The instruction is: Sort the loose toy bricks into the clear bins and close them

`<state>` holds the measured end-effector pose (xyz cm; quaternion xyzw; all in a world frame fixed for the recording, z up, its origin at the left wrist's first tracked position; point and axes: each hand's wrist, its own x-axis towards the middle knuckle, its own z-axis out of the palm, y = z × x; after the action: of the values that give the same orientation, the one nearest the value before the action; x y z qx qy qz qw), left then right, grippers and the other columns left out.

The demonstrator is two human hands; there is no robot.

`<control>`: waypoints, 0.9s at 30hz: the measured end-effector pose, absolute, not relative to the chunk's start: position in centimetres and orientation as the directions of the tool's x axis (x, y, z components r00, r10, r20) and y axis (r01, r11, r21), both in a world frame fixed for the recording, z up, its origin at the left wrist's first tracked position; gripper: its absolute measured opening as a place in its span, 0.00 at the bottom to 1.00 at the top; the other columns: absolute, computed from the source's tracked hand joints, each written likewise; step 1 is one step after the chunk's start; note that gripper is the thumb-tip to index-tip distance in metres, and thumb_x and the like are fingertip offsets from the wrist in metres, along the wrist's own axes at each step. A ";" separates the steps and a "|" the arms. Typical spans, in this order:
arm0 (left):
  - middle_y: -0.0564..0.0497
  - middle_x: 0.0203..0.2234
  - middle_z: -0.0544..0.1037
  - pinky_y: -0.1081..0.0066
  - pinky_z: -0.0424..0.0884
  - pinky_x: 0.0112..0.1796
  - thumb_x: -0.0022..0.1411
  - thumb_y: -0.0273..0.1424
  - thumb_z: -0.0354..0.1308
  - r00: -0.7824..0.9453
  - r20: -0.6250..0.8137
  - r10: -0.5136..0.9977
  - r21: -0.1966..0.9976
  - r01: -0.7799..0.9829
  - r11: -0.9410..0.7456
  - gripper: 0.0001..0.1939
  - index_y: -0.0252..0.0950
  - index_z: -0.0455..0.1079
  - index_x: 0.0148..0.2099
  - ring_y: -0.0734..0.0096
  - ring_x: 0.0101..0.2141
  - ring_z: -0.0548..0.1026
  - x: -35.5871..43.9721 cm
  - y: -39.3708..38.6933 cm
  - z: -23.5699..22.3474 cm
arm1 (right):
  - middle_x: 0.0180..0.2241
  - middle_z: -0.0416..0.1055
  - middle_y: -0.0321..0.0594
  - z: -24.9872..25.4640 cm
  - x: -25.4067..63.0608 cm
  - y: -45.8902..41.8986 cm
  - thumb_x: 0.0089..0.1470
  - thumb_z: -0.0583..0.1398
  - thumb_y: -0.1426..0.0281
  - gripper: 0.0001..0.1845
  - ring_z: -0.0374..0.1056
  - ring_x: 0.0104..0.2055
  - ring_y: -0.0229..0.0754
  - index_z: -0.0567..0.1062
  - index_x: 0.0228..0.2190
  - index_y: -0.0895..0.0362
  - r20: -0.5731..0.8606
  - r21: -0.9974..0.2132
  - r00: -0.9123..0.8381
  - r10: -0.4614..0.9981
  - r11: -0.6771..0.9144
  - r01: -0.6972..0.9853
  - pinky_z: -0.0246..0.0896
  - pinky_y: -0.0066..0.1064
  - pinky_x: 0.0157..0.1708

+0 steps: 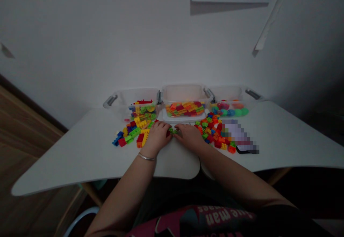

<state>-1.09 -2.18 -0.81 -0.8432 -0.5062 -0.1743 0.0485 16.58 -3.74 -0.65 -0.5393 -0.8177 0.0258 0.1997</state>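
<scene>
Over the middle of the white table, both hands meet at a small green toy brick (174, 131). My left hand (159, 135), with a silver bangle on its wrist, has its fingers curled around the left side of the brick. A bit of red shows beside its fingertips. From the other side, my right hand (190, 136) pinches the green brick between thumb and fingers. The fingers partly hide what is held. Loose coloured bricks (133, 134) lie left of my left hand, and another pile of bricks (213, 129) lies right of my right hand.
Along the wall stand three clear plastic boxes: the left box (139, 93) and middle box (182, 92) with bricks, the right box (228, 92) with round coloured pieces. A blurred-out phone-like object (240, 136) lies at right. The table's (177, 165) front edge is near me.
</scene>
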 end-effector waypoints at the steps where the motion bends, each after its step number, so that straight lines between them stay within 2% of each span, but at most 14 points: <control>1: 0.41 0.43 0.77 0.54 0.66 0.53 0.58 0.31 0.61 0.429 0.344 0.835 0.095 0.869 -0.485 0.15 0.35 0.75 0.48 0.52 0.48 0.71 -1.1 -2.2 -0.8 | 0.44 0.78 0.46 -0.6 16.5 -3.8 0.60 0.59 0.57 0.20 0.73 0.46 0.51 0.73 0.48 0.57 0.305 -0.236 -0.316 0.898 0.392 0.889 0.65 0.39 0.46; 6: 0.42 0.43 0.77 0.55 0.67 0.52 0.58 0.31 0.63 0.441 0.347 0.828 0.103 0.860 -0.501 0.13 0.36 0.75 0.46 0.53 0.48 0.71 -1.1 -2.1 -0.9 | 0.43 0.78 0.45 -1.0 16.4 -3.7 0.58 0.58 0.50 0.23 0.73 0.45 0.50 0.75 0.43 0.56 0.321 -0.183 -0.280 0.905 0.349 0.919 0.64 0.37 0.43; 11: 0.44 0.42 0.78 0.57 0.68 0.51 0.59 0.30 0.61 0.471 0.357 0.807 0.112 0.836 -0.538 0.11 0.37 0.76 0.45 0.56 0.47 0.72 -1.1 -1.9 -0.9 | 0.40 0.78 0.44 -0.8 16.5 -3.7 0.63 0.55 0.59 0.15 0.72 0.44 0.48 0.76 0.40 0.56 0.276 -0.105 -0.360 0.891 0.400 0.911 0.63 0.36 0.42; 15: 0.45 0.39 0.79 0.59 0.68 0.49 0.59 0.28 0.60 0.494 0.357 0.793 0.109 0.821 -0.561 0.11 0.37 0.76 0.44 0.57 0.45 0.73 -1.1 -1.9 -0.8 | 0.41 0.77 0.42 -0.6 16.5 -3.9 0.62 0.55 0.66 0.11 0.72 0.44 0.47 0.75 0.41 0.56 0.299 -0.083 -0.374 0.878 0.414 0.906 0.62 0.35 0.41; 21: 0.45 0.38 0.80 0.60 0.68 0.48 0.60 0.30 0.60 0.489 0.339 0.804 0.128 0.822 -0.554 0.11 0.37 0.77 0.46 0.57 0.43 0.74 -1.0 -1.9 -0.6 | 0.41 0.77 0.41 -0.7 16.5 -3.9 0.60 0.55 0.70 0.12 0.71 0.45 0.46 0.74 0.43 0.56 0.300 -0.146 -0.367 0.880 0.423 0.894 0.61 0.34 0.44; 27: 0.45 0.37 0.80 0.58 0.69 0.47 0.59 0.32 0.63 0.494 0.344 0.798 0.128 0.818 -0.562 0.10 0.38 0.77 0.43 0.56 0.42 0.75 -1.0 -1.5 -1.0 | 0.41 0.78 0.44 -0.6 16.6 -4.0 0.62 0.57 0.63 0.13 0.70 0.46 0.49 0.76 0.42 0.56 0.273 -0.237 -0.356 0.893 0.422 0.875 0.63 0.37 0.45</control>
<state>-1.04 -1.55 -0.98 -0.8640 -0.4675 -0.1849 0.0262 16.57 -3.96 -0.59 -0.5372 -0.8232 0.0248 0.1822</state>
